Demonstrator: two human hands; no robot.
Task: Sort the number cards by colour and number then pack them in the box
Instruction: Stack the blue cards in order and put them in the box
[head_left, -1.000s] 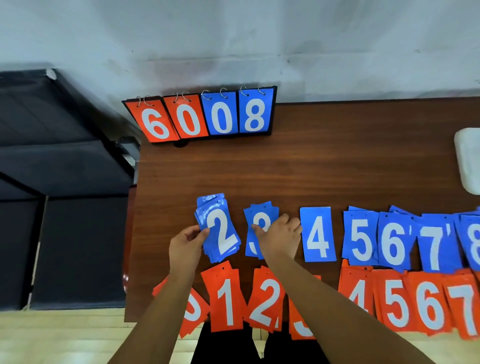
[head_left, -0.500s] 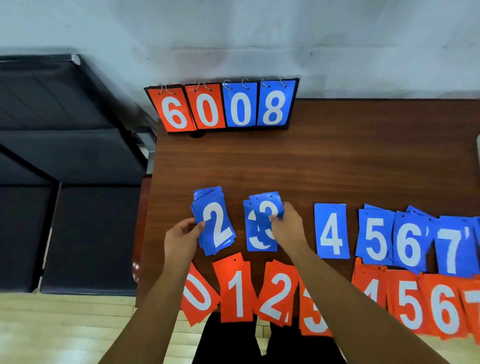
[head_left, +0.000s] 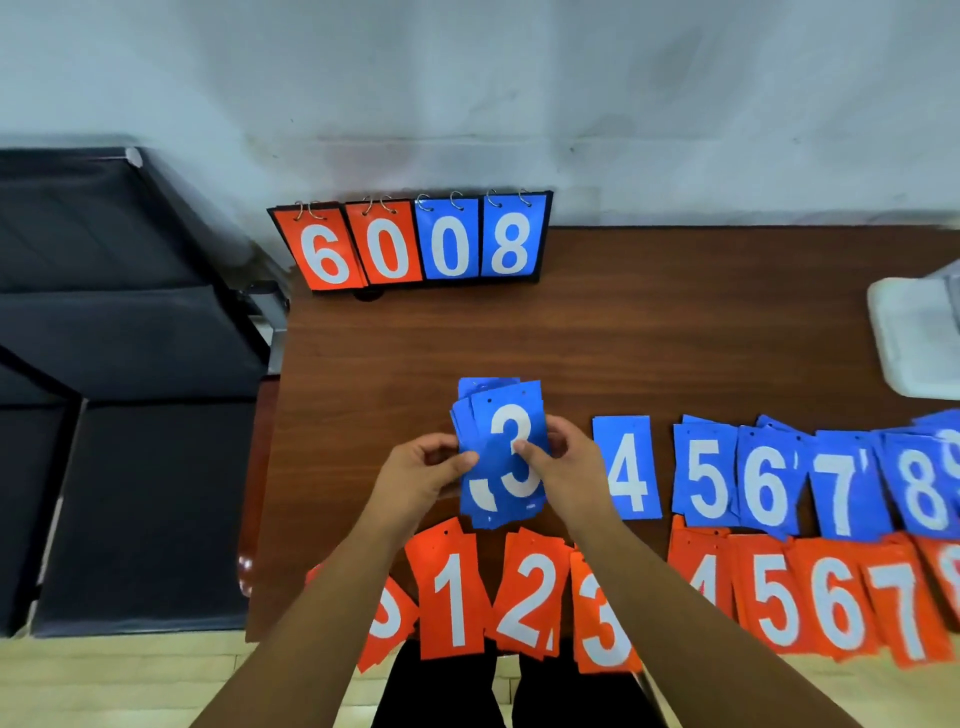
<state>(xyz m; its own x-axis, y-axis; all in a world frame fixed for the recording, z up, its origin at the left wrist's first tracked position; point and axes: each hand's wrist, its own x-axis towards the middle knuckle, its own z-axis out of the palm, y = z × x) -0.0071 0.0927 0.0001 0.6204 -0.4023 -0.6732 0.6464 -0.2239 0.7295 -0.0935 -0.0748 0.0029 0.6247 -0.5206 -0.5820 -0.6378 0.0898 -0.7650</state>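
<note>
Both hands hold one stack of blue number cards (head_left: 506, 415) above the table, a blue 3 on top with another 3 peeking out beneath. My left hand (head_left: 415, 475) grips the stack's left edge. My right hand (head_left: 569, 467) pinches its right side. To the right lie blue piles: 4 (head_left: 627, 467), 5 (head_left: 705, 478), 6 (head_left: 766, 488), 7 (head_left: 841, 483) and 8 (head_left: 922, 478). Along the near edge sits an orange row: 0 (head_left: 387, 618), 1 (head_left: 454, 597), 2 (head_left: 530, 597), 3 (head_left: 602, 629), 4 (head_left: 698, 566), 5 (head_left: 776, 597), 6 (head_left: 836, 603), 7 (head_left: 904, 603).
A flip scoreboard (head_left: 415, 244) reading 6 0 0 8 stands at the table's back left. A white box (head_left: 914, 338) sits at the right edge. Dark furniture (head_left: 119, 364) lies left of the brown table (head_left: 649, 322).
My right hand lifted the blue 3 cards and brought them left onto the blue 2 stack in my left hand. Both hands now hold the joined stack.
</note>
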